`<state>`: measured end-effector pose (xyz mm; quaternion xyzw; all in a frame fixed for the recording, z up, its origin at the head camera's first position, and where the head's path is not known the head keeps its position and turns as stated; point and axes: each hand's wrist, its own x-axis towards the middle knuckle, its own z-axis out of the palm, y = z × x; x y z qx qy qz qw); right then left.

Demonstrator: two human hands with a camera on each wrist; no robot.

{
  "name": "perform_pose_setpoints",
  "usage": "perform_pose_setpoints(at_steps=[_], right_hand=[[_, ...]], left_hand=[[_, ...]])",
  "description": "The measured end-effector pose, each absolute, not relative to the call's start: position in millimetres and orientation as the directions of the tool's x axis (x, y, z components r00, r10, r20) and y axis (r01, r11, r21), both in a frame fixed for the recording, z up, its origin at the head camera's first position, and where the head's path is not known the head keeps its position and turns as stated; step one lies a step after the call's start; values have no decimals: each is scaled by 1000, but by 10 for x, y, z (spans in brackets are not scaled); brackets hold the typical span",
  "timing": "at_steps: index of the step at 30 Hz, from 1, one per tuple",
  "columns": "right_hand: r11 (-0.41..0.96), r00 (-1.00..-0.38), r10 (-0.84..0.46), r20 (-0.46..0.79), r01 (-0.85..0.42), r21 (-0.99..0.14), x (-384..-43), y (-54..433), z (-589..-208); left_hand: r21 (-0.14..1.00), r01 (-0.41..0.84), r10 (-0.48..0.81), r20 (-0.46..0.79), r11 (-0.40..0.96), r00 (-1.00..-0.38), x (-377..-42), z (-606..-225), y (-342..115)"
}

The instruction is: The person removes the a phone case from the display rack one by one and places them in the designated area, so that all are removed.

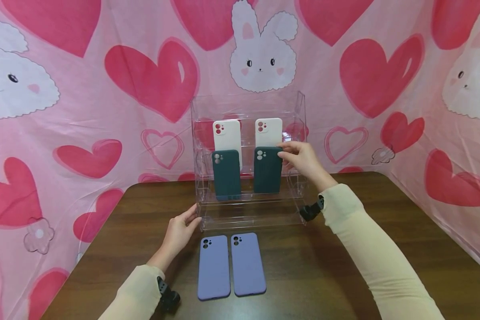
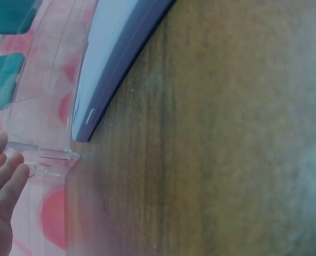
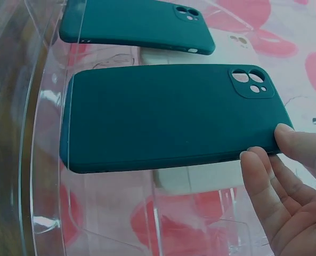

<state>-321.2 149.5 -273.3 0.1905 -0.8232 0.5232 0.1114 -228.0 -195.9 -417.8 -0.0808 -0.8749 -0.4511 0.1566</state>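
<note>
My right hand [image 1: 300, 160] pinches the upper right corner of a dark green phone case [image 1: 267, 171], thumb in front. This case stands upright in the lower front tier of a clear plastic display rack [image 1: 248, 213]. The right wrist view shows the same grip on the green case [image 3: 173, 117], its bottom edge behind the clear front lip. Beside it on that tier stands a second green phone case [image 1: 226, 174]. At the rack's lower left corner, my left hand [image 1: 180, 233] holds the side edge between thumb and fingers; the left hand [image 2: 6, 186] is partly cut off in its wrist view.
Two white phone cases [image 1: 227, 134] stand one tier higher, partly hidden by the green ones. Flat on the wooden table [image 1: 324, 275], in front of the rack, lie a left purple phone case [image 1: 214, 269] and a right purple phone case [image 1: 248, 265]. Pink patterned cloth [image 1: 216, 80] hangs behind.
</note>
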Motion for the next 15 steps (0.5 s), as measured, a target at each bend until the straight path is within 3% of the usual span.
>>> perform_pose_setpoints(at_steps=[15], right_hand=[[378, -887, -228, 402, -461, -803, -3007, 1499, -2697]], left_hand=[[766, 280, 5, 340, 579, -940, -2269, -4172, -1956]])
